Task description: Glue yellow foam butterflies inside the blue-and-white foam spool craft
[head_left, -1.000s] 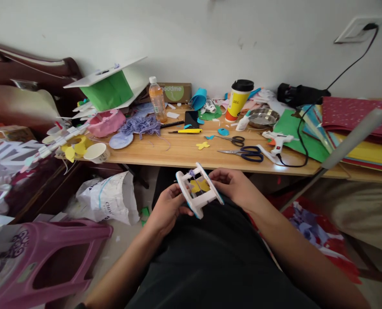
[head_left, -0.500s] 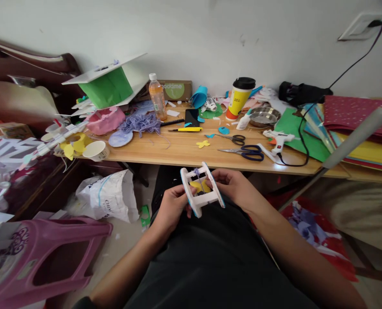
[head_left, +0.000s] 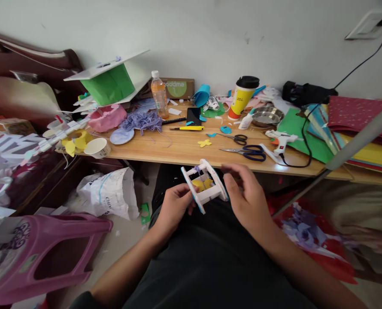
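Note:
My left hand (head_left: 175, 205) grips the near left side of a small white foam frame (head_left: 207, 196) with blue edges, held over my lap. Inside the frame, a yellow cut-out piece (head_left: 207, 184) hangs by purple yarn (head_left: 197, 170) from the top bar. Just to the right of the frame is my right hand (head_left: 247, 197), its fingers apart and holding nothing; whether a fingertip touches the frame is hard to tell. On the table beyond lie a yellow flower-shaped cut-out (head_left: 204, 143), a yellow utility knife (head_left: 191, 128) and blue-handled scissors (head_left: 253, 153).
A white glue gun (head_left: 283, 139) trails its cord to the wall socket. Along the table stand a bottle (head_left: 159, 96), a lidded cup (head_left: 241, 99) and purple yarn (head_left: 142, 122). A pink stool (head_left: 96, 225) is left; a grey pole (head_left: 361, 139) slants at right.
My right hand has come off the frame and moved slightly right, its fingers opening. The frame has tilted and shifted a little right in my left hand. A blurred hand appears at far right.

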Available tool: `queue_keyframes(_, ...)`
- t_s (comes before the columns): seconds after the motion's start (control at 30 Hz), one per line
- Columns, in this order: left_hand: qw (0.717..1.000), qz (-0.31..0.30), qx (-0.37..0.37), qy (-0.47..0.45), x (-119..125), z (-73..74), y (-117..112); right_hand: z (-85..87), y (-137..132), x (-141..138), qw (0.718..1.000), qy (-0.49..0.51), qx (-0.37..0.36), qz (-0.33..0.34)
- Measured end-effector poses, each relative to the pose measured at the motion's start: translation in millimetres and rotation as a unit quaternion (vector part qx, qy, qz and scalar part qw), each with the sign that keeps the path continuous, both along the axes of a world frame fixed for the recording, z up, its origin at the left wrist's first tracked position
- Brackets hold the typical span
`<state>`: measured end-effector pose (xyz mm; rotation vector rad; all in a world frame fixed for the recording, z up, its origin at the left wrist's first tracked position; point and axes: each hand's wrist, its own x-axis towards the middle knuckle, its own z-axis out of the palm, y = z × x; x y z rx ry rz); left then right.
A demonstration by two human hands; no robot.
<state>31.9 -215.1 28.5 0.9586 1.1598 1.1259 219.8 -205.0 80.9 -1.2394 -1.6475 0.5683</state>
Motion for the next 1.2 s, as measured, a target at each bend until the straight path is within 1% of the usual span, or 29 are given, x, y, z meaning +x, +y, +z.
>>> queue_keyframes(0.03,1.0,-0.005,0.006,0.007,-1,-0.1,0,4.3,-7,-1,0.996,-0.038,0.077,-0.017)
queue_keyframes(0.07,1.0,-0.01,0.012,0.015,-1,0.1,-1,8.5,-13,-2,0.988,-0.074,0.134,-0.015)
queue_keyframes(0.1,0.999,-0.015,0.018,0.021,-1,0.4,-1,12.2,-16,-3,0.98,-0.109,0.168,-0.002)
queue_keyframes(0.13,0.999,-0.019,0.022,0.028,-1,1.0,-1,15.0,-18,-3,0.973,-0.142,0.183,0.013)
queue_keyframes(0.17,0.999,-0.022,0.023,0.035,-1,1.7,-1,16.7,-18,-3,0.967,-0.173,0.186,0.022)
queue_keyframes(0.23,0.998,-0.024,0.027,0.05,1,3.1,0,16.5,-15,-3,0.958,-0.223,0.177,0.018)
queue_keyframes(0.3,0.997,-0.023,0.029,0.061,3,4.4,1,13.0,-11,-3,0.956,-0.248,0.156,0.013)
queue_keyframes(0.37,0.997,-0.02,0.031,0.064,5,5.5,1,8.9,-10,-3,0.958,-0.251,0.135,0.02)
queue_keyframes(0.43,0.997,-0.018,0.033,0.063,7,6.4,1,5.9,-12,-4,0.958,-0.256,0.131,0.02)
queue_keyframes(0.63,0.994,-0.001,0.048,0.094,9,9.8,-1,2.2,-21,-11,0.942,-0.284,0.175,-0.017)
queue_keyframes(0.7,0.992,-0.002,0.056,0.114,10,11.1,-2,0.9,-23,-13,0.943,-0.274,0.186,-0.012)
queue_keyframes(0.77,0.991,-0.012,0.051,0.12,11,11.9,-4,-0.6,-27,-14,0.948,-0.258,0.188,0.011)
queue_keyframes(0.87,0.996,-0.009,0.028,0.08,13,12.6,-6,-3.1,-32,-14,0.951,-0.239,0.192,0.047)
queue_keyframes(0.97,0.999,0.02,0.027,0.019,16,13.9,-7,-5.0,-36,-14,0.95,-0.231,0.201,0.062)
queue_keyframes(1.07,0.998,0.039,0.023,-0.031,18,16.4,-6,-5.4,-36,-15,0.954,-0.218,0.192,0.074)
queue_keyframes(1.13,0.998,0.046,0.014,-0.041,19,18.1,-5,-5.1,-36,-16,0.957,-0.209,0.184,0.077)
queue_keyframes(1.2,0.998,0.049,0.011,-0.029,19,19.1,-5,-4.3,-36,-17,0.959,-0.207,0.18,0.077)
